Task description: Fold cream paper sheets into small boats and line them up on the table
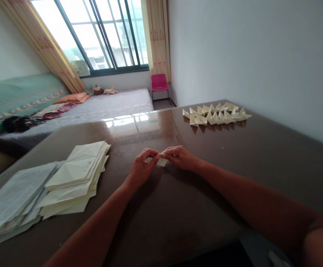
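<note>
Bare arms [250,191] over a shiny brown table [178,211]

From afar, I see the left hand [143,167] and right hand [182,157] pinch a small cream folded paper [162,162] mid-table; it looks light and easy to crush, so I'd hold its edges softly

1. The person's left hand [143,168], thumb and fingertips pinching a small folded paper [162,162] over the middle of the brown table [161,215].
2. The right hand [181,157], gripping the same piece from the opposite side; the fingertips of both hands nearly meet.
3. Cream sheets [74,165], creased and stacked unevenly toward the table's left edge.
4. Grey-white sheets [17,194], a stack beside the cream one, closer to the left edge.
5. Pointed paper shapes [219,118], cream, clustered in rows near the far right corner.
6. Beyond the far edge, seen from here: a bed [128,101], a pink chair [159,82] and a window [108,37].
</note>
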Demonstrator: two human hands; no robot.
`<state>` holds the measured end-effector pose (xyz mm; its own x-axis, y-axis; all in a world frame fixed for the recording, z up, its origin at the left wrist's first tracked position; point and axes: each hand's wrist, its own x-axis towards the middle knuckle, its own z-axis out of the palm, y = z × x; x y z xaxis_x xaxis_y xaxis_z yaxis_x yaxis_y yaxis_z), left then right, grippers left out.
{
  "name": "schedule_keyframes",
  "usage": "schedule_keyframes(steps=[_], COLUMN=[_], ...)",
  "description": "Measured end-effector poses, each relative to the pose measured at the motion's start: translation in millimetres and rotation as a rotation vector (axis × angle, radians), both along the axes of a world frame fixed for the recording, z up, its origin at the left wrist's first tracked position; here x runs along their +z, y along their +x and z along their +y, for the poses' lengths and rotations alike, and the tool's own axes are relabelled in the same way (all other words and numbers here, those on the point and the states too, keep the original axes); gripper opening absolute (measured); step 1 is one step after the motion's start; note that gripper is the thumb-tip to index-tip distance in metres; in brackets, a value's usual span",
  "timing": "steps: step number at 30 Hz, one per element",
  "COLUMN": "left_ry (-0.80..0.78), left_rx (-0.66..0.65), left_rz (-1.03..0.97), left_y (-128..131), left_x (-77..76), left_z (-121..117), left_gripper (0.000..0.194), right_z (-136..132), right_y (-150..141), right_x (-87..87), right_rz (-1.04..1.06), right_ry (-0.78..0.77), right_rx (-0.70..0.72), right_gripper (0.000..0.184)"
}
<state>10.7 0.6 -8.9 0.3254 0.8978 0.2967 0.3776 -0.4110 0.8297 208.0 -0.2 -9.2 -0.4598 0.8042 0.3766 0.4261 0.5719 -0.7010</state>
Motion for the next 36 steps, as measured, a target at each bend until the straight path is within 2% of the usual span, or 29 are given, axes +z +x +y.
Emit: schedule_keyframes(steps=[4, 8, 12, 16, 19, 22, 25, 27, 29, 30, 32, 36], left_ry=[-0.103, -0.192, -0.219, -0.225, -0.229, -0.244, -0.208, -0.166, -0.136, -0.124, -0.13, -0.265], left_rx=[0.04, 0.101, 0.155, 0.137, 0.122, 0.06, -0.058, -0.106, -0.088, -0.062, -0.033, -0.105], left_rz=[-0.128, -0.313, -0.434, -0.516, -0.529, -0.423, -0.277, -0.19, -0.111, -0.073, -0.015, -0.103], left_y=[0.4, 0.1, -1.2, -3.2, -4.0, -3.8, -2.3, -0.4, 1.8, 2.9, 4.7, 7.3], left_x=[2.2, 3.4, 1.5, -2.6, -6.3, -10.3, -12.9, -12.7, -10.8, -9.5, -6.7, -3.1], left_z=[-0.1, 0.4, 2.3, 5.7, 8.1, 9.5, 8.8, 7.5, 5.8, 4.9, 3.0, -1.2], left_gripper=[0.028, 0.032, 0.035, 0.033, 0.032, 0.031, 0.035, 0.056, 0.074, 0.075, 0.061, 0.039], right_z=[1.2, 6.4, 10.7, 12.5, 14.2, 14.2, 8.9, 3.3, -1.6, -3.2, -4.4, -1.7], right_y=[-0.4, -0.3, -0.6, -2.1, -2.7, -1.4, -1.5, -4.3, -8.1, -9.8, -11.7, -10.2], right_x=[-2.4, -6.5, -7.4, -7.3, -8.1, -6.4, -2.1, -0.1, 0.3, 0.1, -0.5, 0.6], right_rz=[0.097, 0.328, 0.603, 0.85, 0.949, 0.863, 0.587, 0.442, 0.378, 0.364, 0.366, 0.461], right_ry=[-0.075, -0.273, -0.398, -0.501, -0.506, -0.321, -0.083, -0.006, 0.015, 0.018, 0.014, -0.062], right_rx=[-0.01, -0.069, -0.126, -0.156, -0.192, -0.23, -0.265, -0.267, -0.245, -0.228, -0.185, -0.099], right_gripper=[0.04, 0.043, 0.044, 0.043, 0.041, 0.036, 0.03, 0.027, 0.025, 0.025, 0.024, 0.027])
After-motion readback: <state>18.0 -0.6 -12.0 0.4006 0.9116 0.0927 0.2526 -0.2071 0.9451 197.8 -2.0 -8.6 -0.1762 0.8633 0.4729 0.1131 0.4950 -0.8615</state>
